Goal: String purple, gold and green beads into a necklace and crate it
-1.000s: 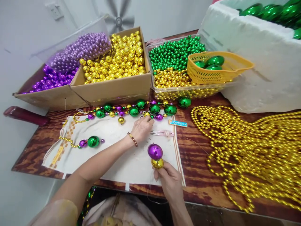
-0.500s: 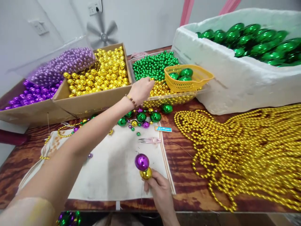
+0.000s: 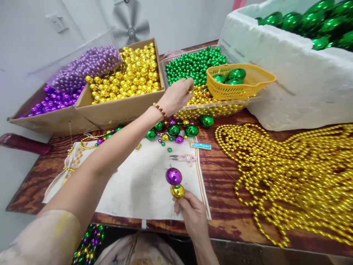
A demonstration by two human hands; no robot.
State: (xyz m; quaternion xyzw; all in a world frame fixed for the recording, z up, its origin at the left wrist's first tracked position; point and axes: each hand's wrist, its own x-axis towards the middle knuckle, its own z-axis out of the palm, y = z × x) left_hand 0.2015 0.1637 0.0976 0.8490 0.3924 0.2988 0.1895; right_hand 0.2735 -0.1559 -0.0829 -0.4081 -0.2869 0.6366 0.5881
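My right hand (image 3: 194,215) pinches a shiny gold ball (image 3: 177,191) from below. Just above it, strung in line, are a small green bead and a larger purple ball (image 3: 173,176); a thin thread hangs beneath my fingers. Stretched far forward, my left hand (image 3: 177,96) is over the clear tray's front part, at the small gold beads (image 3: 199,96). Its fingers are curled together, and whatever they hold is hidden. Small green beads (image 3: 195,64) fill the tray's back part. Pink-handled snips (image 3: 183,158) lie on the white cloth (image 3: 143,191).
A cardboard box (image 3: 121,106) holds purple and gold balls. A yellow basket (image 3: 255,79) with green balls rests on the tray. The white foam box (image 3: 270,73) stands at back right, gold bead strands (image 3: 298,176) in front. Loose balls line the cloth's far edge.
The view has shifted, so the table things sit further right in the picture. My left hand remains at the tray with its fingers curled. My right hand still holds the strung balls.
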